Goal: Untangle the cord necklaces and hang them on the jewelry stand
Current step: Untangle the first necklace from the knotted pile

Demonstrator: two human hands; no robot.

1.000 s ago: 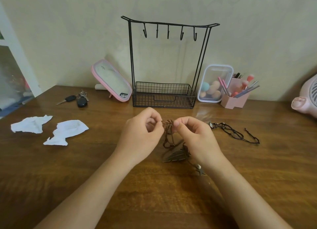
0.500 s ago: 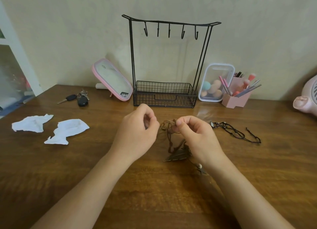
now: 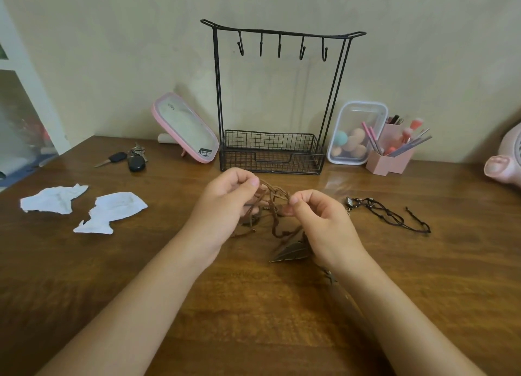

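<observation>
Between our left fingers [image 3: 249, 182] and our right fingers [image 3: 296, 201] we see the brown cord necklaces [image 3: 275, 194], a knotted bundle of thin strands pinched at both ends and drawn across the gap. Loose loops sag below the fingertips, and a bronze leaf pendant [image 3: 293, 252] lies flat just under the right fingers. The black cord necklace [image 3: 387, 216] lies slack, well to the right of them. Beyond the fingers the black wire jewelry stand [image 3: 272, 152] stands upright, with five hooks along its top bar and a mesh basket at its base.
</observation>
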